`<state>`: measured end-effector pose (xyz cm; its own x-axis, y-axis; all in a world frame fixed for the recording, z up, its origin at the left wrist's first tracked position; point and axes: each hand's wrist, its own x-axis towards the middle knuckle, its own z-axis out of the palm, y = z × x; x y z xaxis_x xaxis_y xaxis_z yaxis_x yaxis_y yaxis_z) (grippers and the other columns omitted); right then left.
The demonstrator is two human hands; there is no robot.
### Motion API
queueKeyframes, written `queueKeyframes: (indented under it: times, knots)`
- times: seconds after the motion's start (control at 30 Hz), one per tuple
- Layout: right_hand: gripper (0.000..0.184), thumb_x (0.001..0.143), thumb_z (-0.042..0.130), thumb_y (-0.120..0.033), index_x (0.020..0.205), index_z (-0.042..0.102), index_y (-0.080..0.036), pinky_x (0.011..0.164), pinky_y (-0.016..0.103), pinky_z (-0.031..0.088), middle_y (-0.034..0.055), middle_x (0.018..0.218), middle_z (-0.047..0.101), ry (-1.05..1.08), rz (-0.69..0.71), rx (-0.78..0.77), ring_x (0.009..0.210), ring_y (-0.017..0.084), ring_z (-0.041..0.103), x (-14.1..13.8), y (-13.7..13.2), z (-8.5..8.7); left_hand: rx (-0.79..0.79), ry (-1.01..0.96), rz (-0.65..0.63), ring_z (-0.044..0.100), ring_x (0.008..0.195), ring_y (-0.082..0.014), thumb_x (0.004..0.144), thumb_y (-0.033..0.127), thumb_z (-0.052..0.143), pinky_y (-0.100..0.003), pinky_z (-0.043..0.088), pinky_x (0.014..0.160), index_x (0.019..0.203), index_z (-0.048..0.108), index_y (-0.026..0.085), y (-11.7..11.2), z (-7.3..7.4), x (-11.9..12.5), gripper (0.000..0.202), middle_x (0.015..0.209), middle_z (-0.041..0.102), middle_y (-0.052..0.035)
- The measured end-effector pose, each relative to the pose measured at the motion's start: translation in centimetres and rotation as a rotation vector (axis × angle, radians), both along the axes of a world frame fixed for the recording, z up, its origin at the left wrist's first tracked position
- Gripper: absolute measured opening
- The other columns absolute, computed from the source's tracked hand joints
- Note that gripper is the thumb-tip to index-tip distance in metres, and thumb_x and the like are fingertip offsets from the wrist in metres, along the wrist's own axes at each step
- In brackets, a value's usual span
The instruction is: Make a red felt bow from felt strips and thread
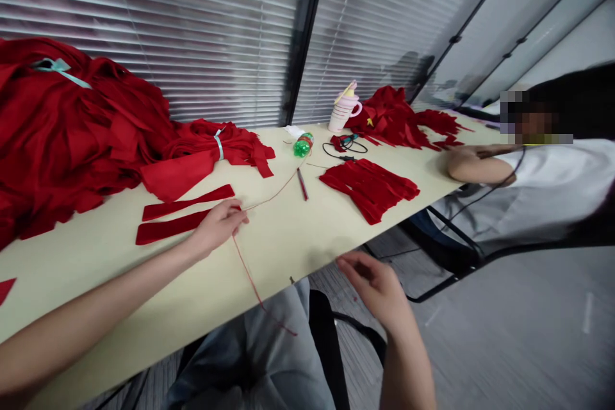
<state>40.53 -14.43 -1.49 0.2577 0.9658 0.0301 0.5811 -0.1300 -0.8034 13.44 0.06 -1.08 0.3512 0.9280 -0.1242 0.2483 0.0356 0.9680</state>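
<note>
My left hand [218, 225] rests on the pale table [288, 237], its fingers pinched on a thin red thread [250, 275]. From the pinch the thread runs back towards a green spool [302, 145] and also hangs down over the table's near edge. Two flat red felt strips [185, 211] lie just beside and behind that hand. My right hand [377, 285] hovers off the table's edge above the floor, fingers loosely curled, and I cannot make out anything in them.
A large heap of red fabric [62, 134] fills the table's left, with a tied red bundle [216, 144] beside it. A stack of cut red pieces [369, 186], a pen [302, 184], a pink cup [343, 109] and black cables [346, 144] lie farther on. Another person [528, 173] sits at right.
</note>
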Motion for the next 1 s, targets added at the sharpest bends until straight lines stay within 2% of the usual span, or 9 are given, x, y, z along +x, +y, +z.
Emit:
queueKeyframes:
  times: [0.1,0.2,0.27,0.33,0.43,0.67,0.8,0.93,1.0]
  knots:
    - [0.031,0.081,0.05,-0.039,0.083,0.062,-0.01,0.061,0.026,0.046,0.0083,0.075,0.065,-0.145,0.002,0.094,0.068,0.016,0.06,-0.2,5.5,1.0,0.576,0.226,0.073,0.025,0.13,-0.0298,0.078,0.03,0.055,-0.047,0.025,0.104,0.129,0.038,0.011,-0.2,2.8,-0.9,0.057,0.137,0.034,-0.0176]
    - [0.033,0.079,0.053,-0.033,0.096,0.06,-0.006,0.069,0.029,0.043,0.0117,0.092,0.062,-0.221,0.019,0.143,0.078,0.017,0.059,-0.6,11.3,1.0,1.027,0.604,-0.049,0.025,0.132,-0.0318,0.086,0.023,0.043,-0.048,0.022,0.107,0.124,0.045,0.004,-2.3,4.6,-1.9,0.042,0.136,0.035,-0.0224]
    - [0.035,0.077,0.055,-0.029,0.104,0.057,-0.007,0.078,0.032,0.041,0.0124,0.102,0.058,-0.253,0.014,0.197,0.089,0.021,0.057,-1.0,14.3,0.6,0.996,0.704,-0.341,0.046,0.118,-0.027,0.09,0.024,0.036,-0.041,0.038,0.099,0.117,0.052,0.009,-4.6,4.5,-2.6,0.035,0.121,0.053,-0.0173]
    - [0.028,0.073,0.058,-0.024,0.099,0.06,-0.013,0.083,0.031,0.04,0.0083,0.097,0.058,-0.263,0.055,0.237,0.095,0.022,0.054,-1.3,16.3,0.2,0.907,0.778,-0.663,0.045,0.121,-0.026,0.091,0.029,0.037,-0.038,0.038,0.1,0.126,0.048,0.01,-7.0,3.3,-3.1,0.041,0.13,0.049,-0.0149]
    - [0.008,0.072,0.055,-0.016,0.077,0.062,-0.016,0.078,0.029,0.04,0.0054,0.078,0.056,-0.267,0.092,0.242,0.081,0.019,0.054,-1.5,17.0,-0.4,0.832,0.829,-0.736,0.027,0.132,-0.0321,0.087,0.044,0.045,-0.044,0.027,0.107,0.139,0.029,0.004,-9.0,1.1,-3.5,0.067,0.143,0.026,-0.0208]
    - [0.013,0.072,0.052,-0.012,0.084,0.058,-0.013,0.061,0.026,0.037,0.0007,0.063,0.053,-0.268,0.094,0.067,0.055,0.011,0.047,-0.6,9.5,0.0,0.69,0.849,-0.69,0.01,0.138,-0.0265,0.09,0.056,0.025,-0.048,0.008,0.111,0.143,0.015,0.009,-2.7,-0.9,-3.0,0.072,0.149,0.014,-0.0135]
    - [0.04,0.081,0.053,-0.031,0.119,0.048,-0.018,0.065,0.027,0.045,0.0059,0.087,0.06,0.226,0.252,-0.081,0.078,0.017,0.058,-0.8,2.2,1.0,0.791,0.823,-0.712,0.009,0.138,-0.0196,0.093,0.05,0.026,-0.037,0.009,0.113,0.143,0.021,0.013,1.1,-1.2,-3.2,0.062,0.149,0.015,-0.0093]
    - [0.027,0.084,0.054,-0.034,0.106,0.058,-0.019,0.062,0.024,0.043,0.0033,0.075,0.056,0.326,0.217,-0.222,0.07,0.014,0.052,-1.2,-3.1,-0.3,0.906,0.782,-0.539,0.012,0.138,-0.0197,0.095,0.033,0.026,-0.033,0.013,0.113,0.14,0.026,0.005,-1.2,-0.3,-2.8,0.053,0.148,0.018,-0.0131]
    - [0.023,0.085,0.052,-0.036,0.098,0.059,-0.019,0.057,0.022,0.039,0.0026,0.071,0.054,0.408,0.147,-0.248,0.066,0.013,0.048,-1.4,-4.6,-1.5,0.92,0.714,-0.619,0.021,0.136,-0.019,0.094,0.029,0.027,-0.029,0.017,0.112,0.135,0.036,0.005,-4.0,0.1,-2.0,0.048,0.144,0.03,-0.0128]
